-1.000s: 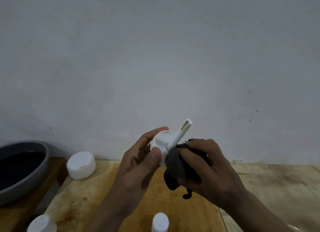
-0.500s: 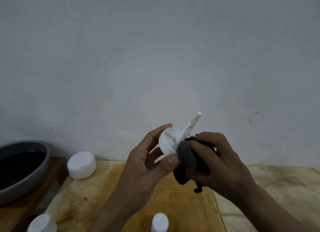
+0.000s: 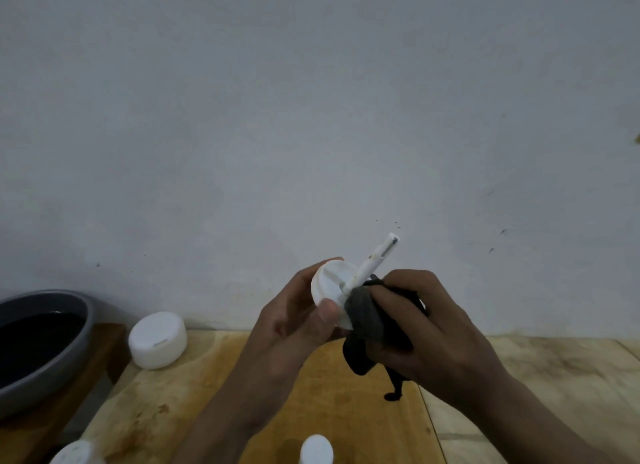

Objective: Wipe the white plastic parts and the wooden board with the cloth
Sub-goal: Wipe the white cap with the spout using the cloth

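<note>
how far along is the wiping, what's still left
Done: nothing can be confirmed as wiped from this view. In hand: the left hand holds the white stemmed disc while the right hand presses the dark cloth at its stem base. Left: likely the white cap, the bottom-centre part, the bottom-left part and the stained wooden board.

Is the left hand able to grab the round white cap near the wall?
Probably not yet: the left hand holds the white disc with the stick. Nothing stands between it and the cap, though.
</note>
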A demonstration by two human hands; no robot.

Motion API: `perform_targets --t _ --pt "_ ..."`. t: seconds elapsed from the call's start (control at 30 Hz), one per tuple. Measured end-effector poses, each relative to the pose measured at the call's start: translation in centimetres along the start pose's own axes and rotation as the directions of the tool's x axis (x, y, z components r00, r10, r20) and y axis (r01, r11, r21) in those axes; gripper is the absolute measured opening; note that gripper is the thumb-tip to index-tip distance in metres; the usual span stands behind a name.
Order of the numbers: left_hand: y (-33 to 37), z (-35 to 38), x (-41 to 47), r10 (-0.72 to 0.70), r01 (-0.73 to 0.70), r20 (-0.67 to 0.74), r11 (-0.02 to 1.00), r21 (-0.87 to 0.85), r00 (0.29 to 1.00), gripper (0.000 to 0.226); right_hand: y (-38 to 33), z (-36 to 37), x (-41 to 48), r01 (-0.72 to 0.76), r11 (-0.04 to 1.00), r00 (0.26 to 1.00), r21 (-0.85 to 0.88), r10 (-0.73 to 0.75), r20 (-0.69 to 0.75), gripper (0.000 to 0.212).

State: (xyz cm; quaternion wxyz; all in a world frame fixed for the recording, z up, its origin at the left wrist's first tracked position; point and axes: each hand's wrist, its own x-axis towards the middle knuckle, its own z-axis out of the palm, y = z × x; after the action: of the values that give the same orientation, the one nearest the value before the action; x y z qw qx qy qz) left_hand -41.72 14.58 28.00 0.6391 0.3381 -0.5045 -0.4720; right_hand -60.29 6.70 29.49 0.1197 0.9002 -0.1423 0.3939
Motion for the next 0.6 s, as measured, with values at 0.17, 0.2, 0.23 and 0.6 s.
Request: perform_targets --t 0.17,0.2,0.23,0.6 --pt "0.2 -0.7 -0.6 -0.112 0.131 0.085 0.951 -0.281 0.99 0.069 -0.9 0.1 -0.2 0.021 0.997 1.0 0.08 -0.021 -0.01 0.035" --pt "0.2 -0.8 -0.6 -0.143 0.173 0.115 0.933 -0.316 0.983 0.07 -0.9 0.1 -0.1 0.034 0.996 0.999 0.086 -0.034 -0.006 0.034" --pt "0.2 -0.9 -0.8 -0.156 0.189 0.131 0.935 -0.301 0.979 0.07 -0.8 0.0 -0.1 0.041 0.996 0.999 0.082 -0.042 0.001 0.033" --pt "0.1 -0.8 -0.4 0.007 -0.011 -0.054 0.997 -0.073 0.999 0.065 -0.6 0.4 -0.3 0.001 0.999 0.999 0.036 -0.002 0.046 0.047"
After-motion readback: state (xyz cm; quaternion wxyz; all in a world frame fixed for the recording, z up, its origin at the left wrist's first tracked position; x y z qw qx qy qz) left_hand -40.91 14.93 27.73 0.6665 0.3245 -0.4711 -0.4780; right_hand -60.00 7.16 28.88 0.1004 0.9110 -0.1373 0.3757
